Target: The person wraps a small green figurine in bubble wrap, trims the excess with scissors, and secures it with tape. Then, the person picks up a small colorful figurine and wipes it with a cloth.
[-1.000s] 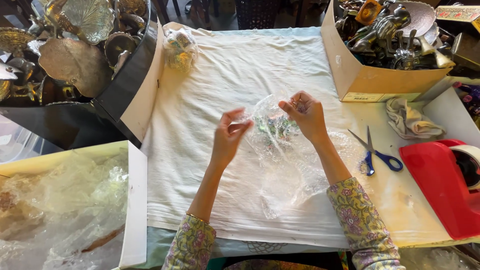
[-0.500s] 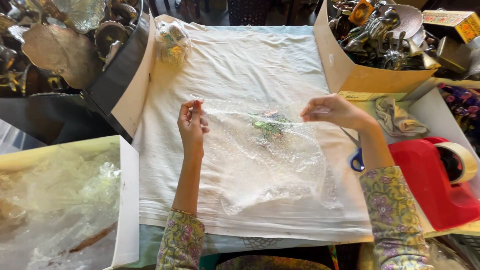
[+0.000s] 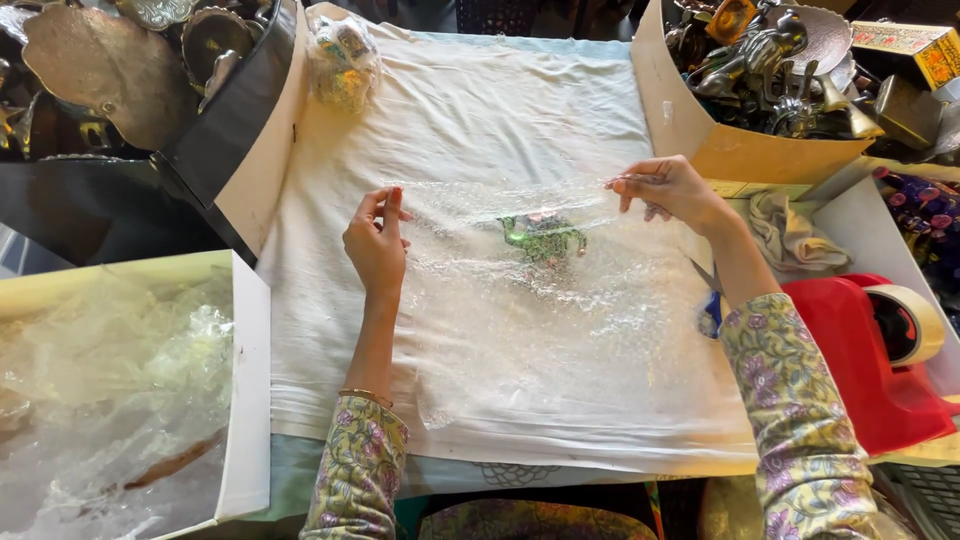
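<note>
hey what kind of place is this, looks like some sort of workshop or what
Likely a packing table for metal handicrafts. Both hands, left hand and right hand, spread a bubble wrap sheet over a small green figurine; a cardboard box of metal ornaments and a red tape dispenser stand nearby.

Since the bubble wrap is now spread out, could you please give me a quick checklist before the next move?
1. Left hand pinches the bubble wrap edge: ok.
2. Right hand pinches the far corner: ok.
3. Sheet spread flat on the white cloth: ok.
4. Small green figurine lies near the sheet's top edge: ok.
5. Red tape dispenser close by: ok.
6. Scissors free: cannot tell, mostly hidden.
</note>
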